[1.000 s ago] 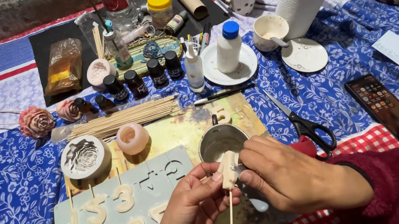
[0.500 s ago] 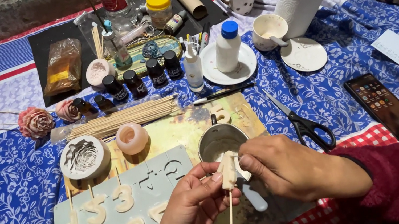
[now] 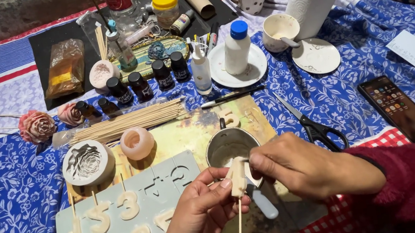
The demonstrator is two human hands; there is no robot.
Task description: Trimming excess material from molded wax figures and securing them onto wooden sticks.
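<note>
A: Since the earlier frame, little has shifted: the wax piece (image 3: pixel 238 176) on its wooden stick sits a touch higher between the hands, over the near edge of the small metal pot (image 3: pixel 228 145). Nothing else on the cloth has changed place.

B: Hand states?

A: Left hand (image 3: pixel 198 222) closed narrowly, thumb and forefinger pinching the piece from the left, palm up. Right hand (image 3: pixel 306 170) also closed narrowly, fingertips on the top right of the same piece. Stick points down, free end bare.

B: Surroundings?

A: Just below the piece, a small white dropper bottle (image 3: pixel 263 202) lies on the board. Left of it, the grey number mould (image 3: pixel 122 209) holds pale cast digits, several with sticks standing up. Beyond: round flower mould (image 3: pixel 87 162), pink mould (image 3: pixel 136 143), bundle of sticks (image 3: pixel 127 122). Scissors (image 3: pixel 311 126) and phone (image 3: pixel 399 109) to the right.

B: Risks?

A: Judgement only. Piece looks thin and brittle; uneven pressure from the two pinches could snap it or pull it off the stick. A slip would drop it into the pot or onto the cast digits, marking them
</note>
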